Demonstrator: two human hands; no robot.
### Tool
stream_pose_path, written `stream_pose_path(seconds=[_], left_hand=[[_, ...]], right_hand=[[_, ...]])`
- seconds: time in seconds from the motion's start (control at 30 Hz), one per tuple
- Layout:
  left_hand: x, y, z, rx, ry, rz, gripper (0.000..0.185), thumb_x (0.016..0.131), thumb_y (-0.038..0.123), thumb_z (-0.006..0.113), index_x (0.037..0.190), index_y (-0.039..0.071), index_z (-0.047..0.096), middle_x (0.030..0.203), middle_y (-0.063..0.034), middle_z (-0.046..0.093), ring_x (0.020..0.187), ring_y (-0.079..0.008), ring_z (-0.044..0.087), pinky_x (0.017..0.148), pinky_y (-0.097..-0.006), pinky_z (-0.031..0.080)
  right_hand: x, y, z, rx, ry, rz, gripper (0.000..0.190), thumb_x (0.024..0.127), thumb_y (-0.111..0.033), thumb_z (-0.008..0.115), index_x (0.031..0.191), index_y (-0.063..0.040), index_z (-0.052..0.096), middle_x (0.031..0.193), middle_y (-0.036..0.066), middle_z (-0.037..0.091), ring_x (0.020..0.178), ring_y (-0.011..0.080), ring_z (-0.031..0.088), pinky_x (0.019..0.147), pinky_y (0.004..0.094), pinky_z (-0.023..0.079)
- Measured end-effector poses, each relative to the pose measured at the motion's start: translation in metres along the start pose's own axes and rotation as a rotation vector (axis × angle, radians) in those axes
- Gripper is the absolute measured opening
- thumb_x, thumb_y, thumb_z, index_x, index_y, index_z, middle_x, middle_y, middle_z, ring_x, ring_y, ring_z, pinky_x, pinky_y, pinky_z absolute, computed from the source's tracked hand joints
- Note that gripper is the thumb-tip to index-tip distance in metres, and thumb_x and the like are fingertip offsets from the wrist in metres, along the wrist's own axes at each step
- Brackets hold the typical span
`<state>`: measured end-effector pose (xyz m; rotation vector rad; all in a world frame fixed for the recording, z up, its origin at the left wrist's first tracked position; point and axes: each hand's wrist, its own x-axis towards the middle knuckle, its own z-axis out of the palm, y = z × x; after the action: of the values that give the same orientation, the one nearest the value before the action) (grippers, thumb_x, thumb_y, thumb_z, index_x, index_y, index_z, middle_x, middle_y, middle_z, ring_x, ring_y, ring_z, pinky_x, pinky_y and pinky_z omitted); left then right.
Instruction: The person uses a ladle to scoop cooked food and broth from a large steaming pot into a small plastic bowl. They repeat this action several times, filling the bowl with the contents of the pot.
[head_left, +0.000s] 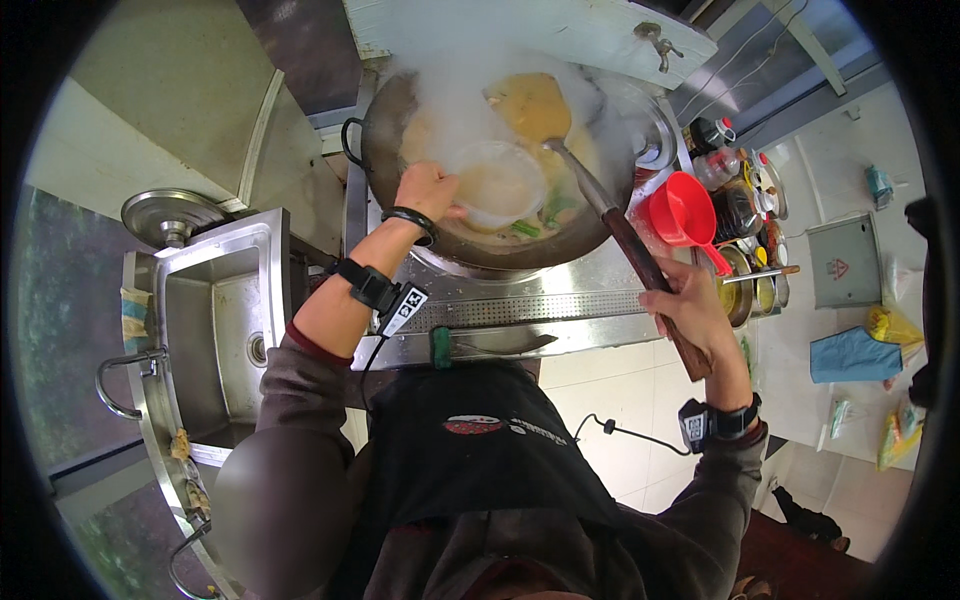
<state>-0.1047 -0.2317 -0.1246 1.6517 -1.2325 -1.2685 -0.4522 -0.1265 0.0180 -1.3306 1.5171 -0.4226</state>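
Note:
Steam rises from a large wok (390, 180) full of brothy food with green leaves (559, 206) in it. My left hand (427, 191) grips the rim of a translucent plastic bowl (501, 184) over the wok; the bowl has cloudy liquid in it. My right hand (690, 307) is closed around the wooden handle of a long wok spatula (634, 247). Its broad blade (531, 105) is at the far part of the wok, covered by yellowish broth. How deep the bowl's underside sits is hidden.
A red plastic ladle (679, 210) lies right of the wok, beside sauce bottles (735, 210) and seasoning containers (765, 289). A knife (506, 345) and a green object (441, 347) lie on the stove's front edge. At left stands a steel sink (214, 322); a tap (660, 46) is above.

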Motion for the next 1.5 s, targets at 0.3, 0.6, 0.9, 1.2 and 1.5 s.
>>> stream_pose_path(seconds=[0.3, 0.6, 0.9, 1.2, 1.5], left_hand=[[0.004, 0.003, 0.014, -0.181, 0.024, -0.009, 0.017, 0.087, 0.004, 0.056, 0.079, -0.011, 0.058, 0.073, -0.017, 0.063, 0.063, -0.0268, 0.071, 0.052, -0.031, 0.06], [-0.016, -0.002, -0.002, -0.19, 0.035, 0.008, 0.015, 0.088, 0.002, 0.055, 0.082, -0.012, 0.055, 0.078, -0.0173, 0.062, 0.07, -0.0301, 0.072, 0.059, -0.0327, 0.063], [-0.029, 0.0, -0.024, -0.286, 0.077, 0.076, 0.016, 0.085, 0.0, 0.057, 0.074, -0.011, 0.054, 0.073, -0.0148, 0.061, 0.064, -0.0268, 0.071, 0.055, -0.031, 0.061], [-0.037, 0.006, -0.023, -0.281, 0.036, 0.072, 0.014, 0.086, 0.0, 0.056, 0.078, -0.012, 0.055, 0.075, -0.0156, 0.061, 0.066, -0.0277, 0.071, 0.057, -0.0318, 0.063], [-0.021, 0.003, -0.003, -0.204, -0.02, 0.042, 0.019, 0.084, 0.002, 0.055, 0.075, -0.015, 0.057, 0.073, -0.0202, 0.066, 0.065, -0.0278, 0.073, 0.053, -0.0319, 0.059]], right_hand=[[-0.027, 0.023, 0.026, -0.417, 0.228, -0.214, 0.051, 0.076, -0.003, 0.068, 0.127, 0.001, 0.059, 0.072, 0.017, 0.066, 0.058, 0.0281, 0.065, 0.056, 0.0368, 0.05], [0.056, 0.061, -0.006, -0.769, 0.466, -0.418, 0.038, 0.071, -0.007, 0.066, 0.108, -0.001, 0.063, 0.082, 0.025, 0.065, 0.079, 0.0437, 0.065, 0.07, 0.049, 0.05], [0.111, 0.083, 0.014, -0.829, 0.27, -0.195, 0.029, 0.071, -0.015, 0.067, 0.098, -0.004, 0.068, 0.08, 0.021, 0.068, 0.081, 0.0405, 0.067, 0.075, 0.0494, 0.052], [0.086, 0.059, 0.008, 0.042, 0.015, 0.098, 0.022, 0.077, -0.006, 0.069, 0.098, 0.001, 0.067, 0.064, 0.003, 0.058, 0.045, 0.0114, 0.055, 0.043, 0.0254, 0.044], [0.028, 0.021, 0.0, 0.056, 0.063, 0.029, 0.029, 0.076, -0.004, 0.07, 0.103, 0.004, 0.066, 0.066, 0.004, 0.059, 0.046, 0.0111, 0.054, 0.043, 0.0253, 0.043]])
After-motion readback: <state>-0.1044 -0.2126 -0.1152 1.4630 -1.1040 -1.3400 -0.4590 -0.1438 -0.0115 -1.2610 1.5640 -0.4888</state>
